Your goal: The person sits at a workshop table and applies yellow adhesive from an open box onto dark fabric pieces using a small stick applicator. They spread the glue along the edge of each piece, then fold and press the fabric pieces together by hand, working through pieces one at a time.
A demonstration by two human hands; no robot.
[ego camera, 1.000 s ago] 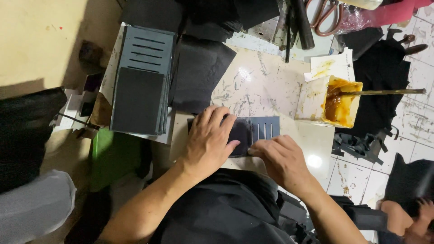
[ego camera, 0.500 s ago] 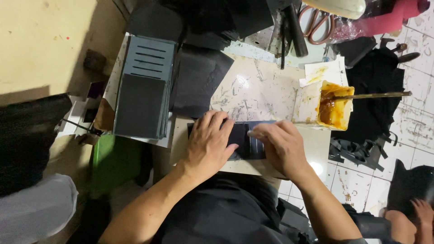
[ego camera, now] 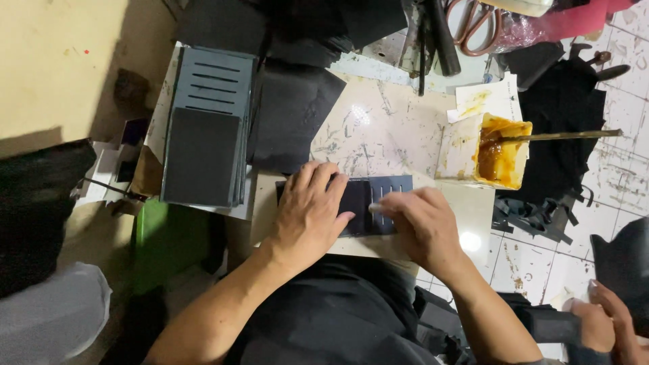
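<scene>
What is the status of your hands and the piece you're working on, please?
Left hand flat on dark slotted panel, right hand pressing its right part. Panel lies on pale board. Glue tub close by, nothing blocking.

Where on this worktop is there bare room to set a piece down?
Bare marble lies between the black leather sheet and the glue-filled yellow tub. Crowded: the grey slotted panel stack at left, the hands in front.

We note the slotted dark panel looks like matt leather or faux leather, smooth. The worktop appears a glossy, scratched stone-like slab. The glue tub looks plastic, smeared with shiny amber paste. The stacked panels appear matt grey.
</scene>
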